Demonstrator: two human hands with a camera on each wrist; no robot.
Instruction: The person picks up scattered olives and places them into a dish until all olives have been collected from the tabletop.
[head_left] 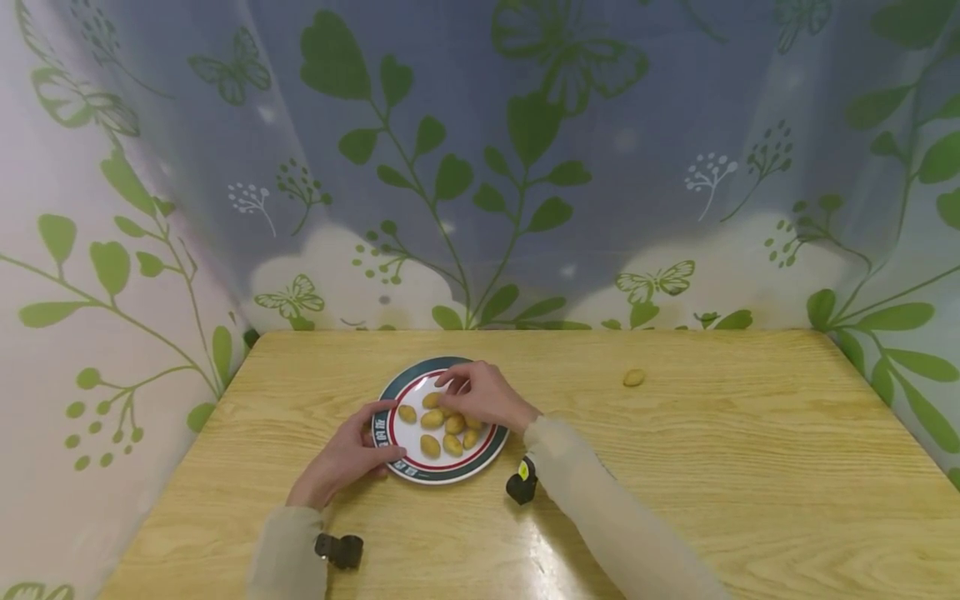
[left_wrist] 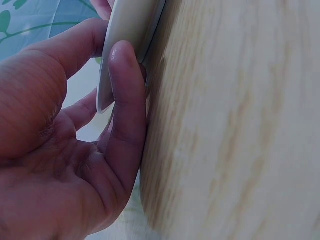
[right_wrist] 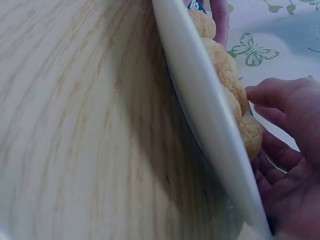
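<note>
A white plate point(head_left: 416, 433) with a dark teal rim and a red ring lies on the wooden table. On it are several small yellow-brown oval pieces point(head_left: 430, 446), rather like small potatoes; their exact kind is unclear. My left hand point(head_left: 348, 450) grips the plate's left rim, thumb on top; in the left wrist view, fingers point(left_wrist: 127, 95) curl against its underside. Over the far right part of the plate is my right hand point(head_left: 487, 396), its thumb and forefinger apart beside the pieces. In the right wrist view, several pieces point(right_wrist: 225, 70) show above the plate's edge point(right_wrist: 200, 95).
Another yellow-brown piece point(head_left: 633, 378) lies alone on the table point(head_left: 720, 467), toward the back right. A patterned curtain point(head_left: 480, 208) hangs along the table's far edge and both sides. Each wrist carries a small black camera point(head_left: 341, 551).
</note>
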